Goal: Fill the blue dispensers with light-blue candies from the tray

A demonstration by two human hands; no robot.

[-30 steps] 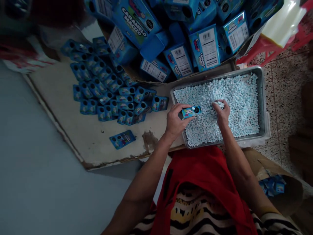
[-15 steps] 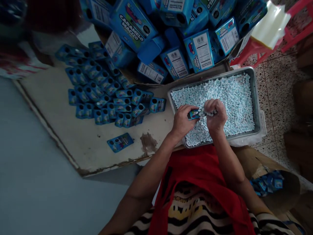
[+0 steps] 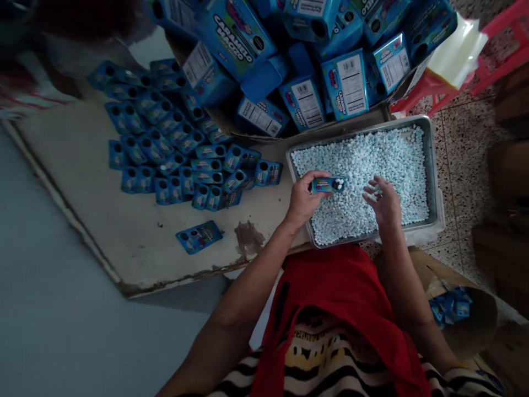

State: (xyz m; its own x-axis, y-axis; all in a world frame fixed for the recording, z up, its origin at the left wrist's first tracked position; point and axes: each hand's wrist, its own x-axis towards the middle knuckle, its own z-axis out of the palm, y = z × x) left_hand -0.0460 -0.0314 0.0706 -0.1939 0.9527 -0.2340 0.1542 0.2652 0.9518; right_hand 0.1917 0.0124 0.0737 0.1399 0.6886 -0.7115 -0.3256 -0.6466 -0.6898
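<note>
My left hand [image 3: 303, 197] is closed around a small blue candy packet [image 3: 321, 184], holding it over the left side of a metal tray [image 3: 433, 165]. A few white candies show at the packet's dark round hole, which faces right. Small white and pale blue candies [image 3: 372, 151] fill the tray. Above them, apart from the packet, my right hand [image 3: 386, 203] has its fingers spread, with nothing I can make out in them.
Rows of small blue packets [image 3: 165, 129] stand on the worn table [image 3: 152, 248], and one flat blue packet [image 3: 199, 237] lies nearer me. Larger blue boxes [image 3: 345, 82] fill a carton behind the tray. Red plastic stools [image 3: 502, 38] and an open carton [image 3: 481, 320] are at the right.
My right hand has gone from a fist at the packet's opening to spread fingers farther right. The packet has turned so its face and hole show more.
</note>
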